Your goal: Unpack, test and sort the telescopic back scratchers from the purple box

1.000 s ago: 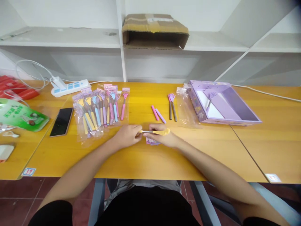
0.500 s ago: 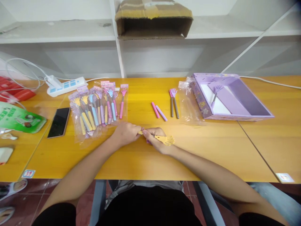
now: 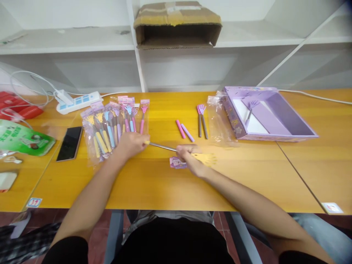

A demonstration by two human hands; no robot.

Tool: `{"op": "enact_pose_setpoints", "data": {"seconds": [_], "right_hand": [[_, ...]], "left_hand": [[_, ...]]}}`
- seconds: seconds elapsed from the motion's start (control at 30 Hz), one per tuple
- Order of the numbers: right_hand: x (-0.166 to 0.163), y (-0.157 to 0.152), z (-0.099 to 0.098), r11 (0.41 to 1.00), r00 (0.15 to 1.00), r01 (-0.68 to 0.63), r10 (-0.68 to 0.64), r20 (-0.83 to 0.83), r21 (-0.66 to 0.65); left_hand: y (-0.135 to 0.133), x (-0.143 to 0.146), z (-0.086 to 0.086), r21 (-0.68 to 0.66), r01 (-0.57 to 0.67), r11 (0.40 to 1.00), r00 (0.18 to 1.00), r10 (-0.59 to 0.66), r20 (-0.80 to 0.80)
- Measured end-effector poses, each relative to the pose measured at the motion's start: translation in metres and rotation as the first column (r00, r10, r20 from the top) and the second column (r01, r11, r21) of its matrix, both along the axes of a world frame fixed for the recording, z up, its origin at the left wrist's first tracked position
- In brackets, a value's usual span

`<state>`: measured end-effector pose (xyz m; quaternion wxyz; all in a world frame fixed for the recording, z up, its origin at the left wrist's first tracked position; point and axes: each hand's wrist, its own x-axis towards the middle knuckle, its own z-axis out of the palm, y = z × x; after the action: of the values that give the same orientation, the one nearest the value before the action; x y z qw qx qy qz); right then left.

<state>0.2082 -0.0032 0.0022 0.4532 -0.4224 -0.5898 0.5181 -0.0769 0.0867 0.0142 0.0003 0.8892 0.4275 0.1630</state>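
Yellow back scratcher (image 3: 163, 147) is stretched out btw the two hands, low over the surface (image 3: 154, 183), its thin metal rod drawn out long & slanting a bit down to the right. Left hand (image 3: 131, 144) is closed round the yellow grip end, w/ only a stub of yellow showing past the fingers. Right hand (image 3: 189, 156) is pinched shut on the rod right by the claw head (image 3: 206, 158), which sticks out past it, flat & close to the wood. One hand per end looks like the way to keep the telescopic rod straight, w/ any pull running along its length. By the right hand a small purple card (image 3: 176, 162) lies flat on the surface; touching the hand or not, can't tell.

Just behind the left hand is a fanned row of bagged scratchers (image 3: 110, 126), mixed colours, heads pointing away, all within easy reach. Beyond the rod, 2 loose grips (image 3: 184, 131), pink & lilac, lie side by side. Next to them are 2 bare metal scratchers (image 3: 202, 123) w/ pink & lilac heads, apart from the grips. Right of those a crumpled clear bag (image 3: 218, 121) sits against a purple box (image 3: 275, 137), open on top, w/ what looks like one scratcher inside.

Far left: phone (image 3: 69, 143) face up, power strip (image 3: 79, 102) w/ white cable, green pouch (image 3: 22, 138). Cardboard box (image 3: 176, 25) lies on its side on the shelf behind
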Motion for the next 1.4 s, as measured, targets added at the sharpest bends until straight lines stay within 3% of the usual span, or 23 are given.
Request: {"op": "enact_pose_setpoints", "data": {"seconds": [0.07, 0.13, 0.23, 0.37, 0.5, 0.67, 0.77, 1.03, 1.23, 1.4], "right_hand": [[0.026, 0.006, 0.010, 0.994, 0.991, 0.088, -0.082, -0.102, 0.060], [0.054, 0.018, 0.023, 0.974, 0.973, 0.171, -0.143, -0.179, 0.152], [0.090, 0.045, 0.042, 0.919, 0.955, 0.283, -0.245, -0.166, 0.273], [0.126, 0.084, 0.052, 0.881, 0.897, 0.389, -0.429, 0.107, 0.270], [0.147, 0.109, 0.045, 0.846, 0.730, 0.480, -0.531, 0.430, 0.231], [0.143, 0.130, 0.024, 0.839, 0.465, 0.467, -0.502, 0.729, 0.280], [0.133, 0.141, 0.013, 0.842, 0.384, 0.446, -0.486, 0.785, 0.303], [0.128, 0.158, 0.008, 0.900, 0.280, 0.345, -0.370, 0.886, 0.267], [0.123, 0.159, 0.002, 0.944, 0.253, 0.260, -0.269, 0.929, 0.202], [0.121, 0.157, -0.004, 0.941, 0.223, 0.265, -0.272, 0.936, 0.211]], "left_hand": [[0.011, -0.025, 0.007, 0.125, -0.204, 0.971, 0.979, 0.200, 0.041], [0.016, -0.038, 0.011, 0.188, -0.301, 0.935, 0.954, 0.294, 0.067], [0.013, -0.030, 0.010, 0.185, -0.259, 0.948, 0.965, 0.248, 0.080], [0.005, -0.011, 0.004, 0.111, -0.176, 0.978, 0.982, 0.166, 0.088], [0.005, -0.012, 0.005, 0.064, -0.206, 0.976, 0.974, 0.199, 0.105], [0.005, -0.012, 0.006, 0.017, -0.230, 0.973, 0.972, 0.228, 0.063], [0.004, -0.010, 0.005, 0.002, -0.224, 0.975, 0.973, 0.224, 0.052], [0.004, -0.011, 0.005, 0.002, -0.205, 0.979, 0.976, 0.204, 0.076], [0.002, -0.009, 0.007, -0.010, -0.194, 0.981, 0.979, 0.195, 0.057], [0.001, -0.009, 0.007, -0.006, -0.197, 0.980, 0.980, 0.198, 0.023]]}}
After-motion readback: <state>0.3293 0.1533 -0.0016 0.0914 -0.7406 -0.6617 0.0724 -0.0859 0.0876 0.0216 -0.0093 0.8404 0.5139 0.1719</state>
